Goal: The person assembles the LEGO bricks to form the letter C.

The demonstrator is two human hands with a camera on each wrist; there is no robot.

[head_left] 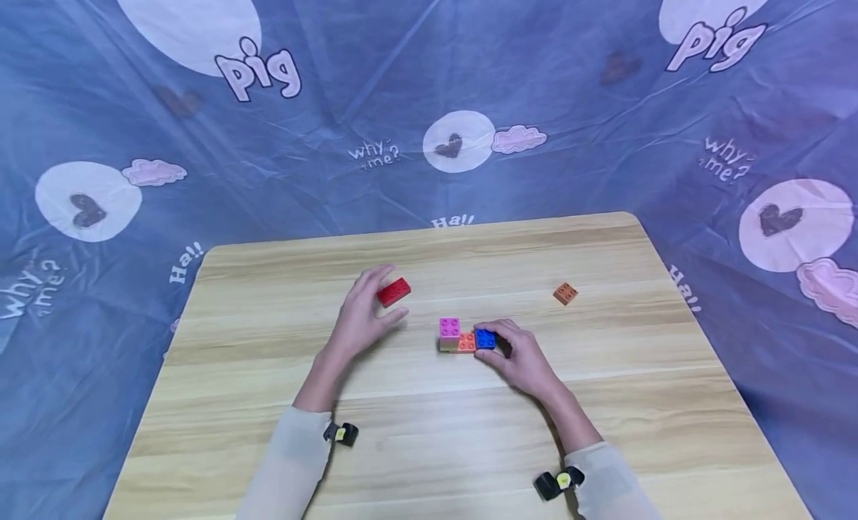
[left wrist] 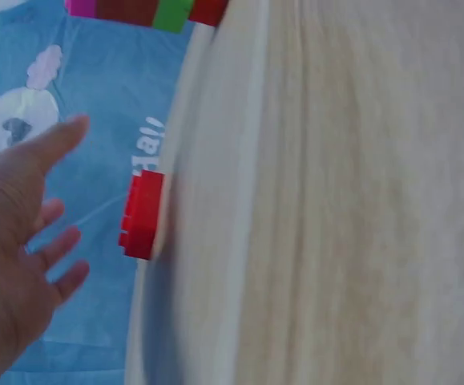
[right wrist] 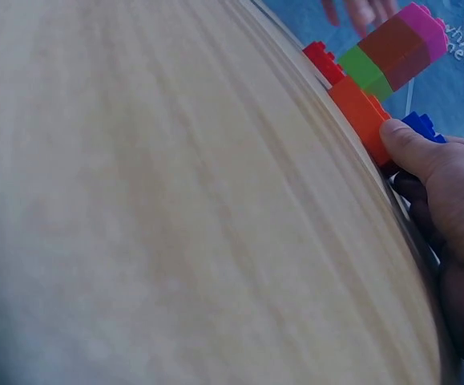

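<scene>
My right hand (head_left: 523, 360) pinches a blue toy building brick (head_left: 485, 339) between thumb and fingers, at the right end of a small stepped build. Beside it sits an orange brick (head_left: 466, 343). A stack at the left end has a pink brick (right wrist: 424, 30) on top, a brown one (right wrist: 396, 58) under it and a green one (right wrist: 365, 74) below. Whether the blue brick is fully pressed down, I cannot tell. Around a loose red brick (head_left: 394, 292), my left hand (head_left: 358, 319) spreads its fingers and thumb; a gap shows between hand and brick in the left wrist view (left wrist: 142, 215).
A small brown-orange brick (head_left: 565, 293) lies alone at the back right of the wooden table (head_left: 429, 445). Behind the table's far edge hangs a blue printed cloth (head_left: 375, 80), which also runs along both sides.
</scene>
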